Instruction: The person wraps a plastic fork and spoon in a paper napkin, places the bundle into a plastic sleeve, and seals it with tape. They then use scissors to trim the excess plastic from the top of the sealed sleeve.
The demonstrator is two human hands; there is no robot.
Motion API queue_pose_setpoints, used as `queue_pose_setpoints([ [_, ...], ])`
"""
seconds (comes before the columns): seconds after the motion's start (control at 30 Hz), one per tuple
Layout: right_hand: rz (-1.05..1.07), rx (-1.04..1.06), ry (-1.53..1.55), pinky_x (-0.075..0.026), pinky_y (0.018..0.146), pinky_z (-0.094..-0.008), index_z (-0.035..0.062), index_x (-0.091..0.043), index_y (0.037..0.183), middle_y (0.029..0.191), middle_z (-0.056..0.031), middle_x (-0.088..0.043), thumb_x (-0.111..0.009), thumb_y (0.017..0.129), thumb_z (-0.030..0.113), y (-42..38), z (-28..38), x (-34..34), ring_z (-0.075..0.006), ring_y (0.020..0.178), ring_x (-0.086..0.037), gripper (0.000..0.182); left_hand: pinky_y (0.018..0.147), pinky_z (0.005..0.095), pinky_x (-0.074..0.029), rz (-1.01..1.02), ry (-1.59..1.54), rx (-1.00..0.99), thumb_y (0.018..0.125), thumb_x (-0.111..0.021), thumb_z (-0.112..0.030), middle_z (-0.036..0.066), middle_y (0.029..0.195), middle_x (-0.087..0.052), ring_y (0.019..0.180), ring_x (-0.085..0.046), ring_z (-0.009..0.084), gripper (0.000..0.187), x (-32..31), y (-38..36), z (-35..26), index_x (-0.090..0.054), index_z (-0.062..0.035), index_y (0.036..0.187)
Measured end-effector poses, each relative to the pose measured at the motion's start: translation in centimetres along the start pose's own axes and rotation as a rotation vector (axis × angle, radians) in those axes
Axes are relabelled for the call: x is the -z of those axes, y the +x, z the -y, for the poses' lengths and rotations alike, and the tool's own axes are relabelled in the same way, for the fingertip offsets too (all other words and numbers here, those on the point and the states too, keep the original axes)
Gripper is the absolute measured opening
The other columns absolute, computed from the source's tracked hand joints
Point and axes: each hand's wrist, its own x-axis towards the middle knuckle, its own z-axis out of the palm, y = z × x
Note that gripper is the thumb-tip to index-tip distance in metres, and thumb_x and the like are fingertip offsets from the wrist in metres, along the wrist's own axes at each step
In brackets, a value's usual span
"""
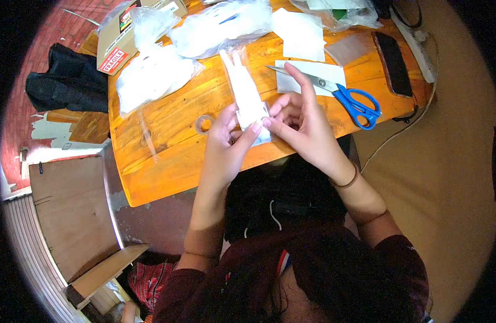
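Between my two hands, at the near edge of the wooden table, is a clear plastic packet (pixel 248 89) with white pieces inside. My left hand (pixel 226 137) grips its lower left side, the thumb lying on top. From the right, my right hand (pixel 304 116) pinches the packet's near end with the thumb, while its index finger points up and away. Blue-handled scissors (pixel 358 105) lie just beyond my right hand, their blades over a white paper (pixel 291 83). A small roll of tape (pixel 203 124) rests left of my left hand. What exactly the packet holds is hard to tell.
Bags of white items (pixel 156 78) and another large plastic bag (pixel 221 29) lie along the far side. A cardboard box (pixel 118 40) with a fragile label stands at the back left. On the right are a phone (pixel 392 63), a power strip (pixel 415 43) and white papers (pixel 302 35).
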Motion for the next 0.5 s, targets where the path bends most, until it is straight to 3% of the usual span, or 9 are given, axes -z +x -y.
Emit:
queue_pose_setpoints([
  [0.2,0.000,-0.020,0.277,-0.047,0.074,-0.0218,0.0115,-0.010,0.147,0.092,-0.0064,-0.058,-0.063,0.083,-0.003,-0.6,0.6,-0.1,-0.0086,0.080,-0.056,0.085,0.083,0.0275,-0.050,0.052,-0.048,0.028,0.087,-0.060,-0.004,0.013,0.112,-0.060,0.098,-0.060,0.0142,0.040,-0.4,-1.0,-0.9,-0.046,0.0043,0.123],
  [0.3,-0.003,0.001,0.289,-0.046,0.065,-0.0190,0.0089,-0.011,0.146,0.097,-0.0069,-0.056,-0.068,0.081,0.002,-0.8,1.0,-0.2,-0.0085,0.081,-0.054,0.086,0.083,0.0275,-0.050,0.056,-0.084,0.027,0.087,-0.059,-0.003,0.012,0.110,-0.060,0.098,-0.060,0.0143,0.038,-0.6,-1.1,-1.2,-0.046,0.0037,0.123],
  [0.4,-0.116,0.132,0.093,-0.047,0.072,-0.0226,0.0088,-0.025,0.142,0.109,-0.0087,-0.053,-0.068,0.081,0.004,-0.8,1.4,0.1,-0.0112,0.098,-0.052,0.075,0.083,0.0277,-0.051,0.069,-0.087,0.046,0.088,-0.059,-0.002,0.011,0.109,-0.061,0.098,-0.060,0.0145,0.037,-0.7,-1.3,-1.8,-0.046,0.0036,0.122],
  [0.47,-0.161,0.246,0.002,-0.046,0.084,-0.0276,0.0078,-0.043,0.132,0.119,-0.0100,-0.048,-0.069,0.080,0.008,-0.4,1.9,1.1,-0.0149,0.113,-0.047,0.058,0.082,0.0278,-0.051,0.069,-0.081,0.054,0.087,-0.058,-0.001,0.011,0.109,-0.061,0.097,-0.061,0.0145,0.036,-0.8,-1.4,-2.2,-0.046,0.0037,0.121],
  [0.5,-0.197,0.266,0.035,-0.043,0.092,-0.0297,0.0064,-0.055,0.120,0.124,-0.0115,-0.047,-0.069,0.081,0.010,-0.3,2.0,1.5,-0.0180,0.117,-0.046,0.042,0.083,0.0279,-0.051,0.064,-0.080,0.053,0.087,-0.058,-0.001,0.011,0.109,-0.061,0.096,-0.061,0.0144,0.036,-1.0,-1.5,-2.4,-0.046,0.0038,0.121],
])
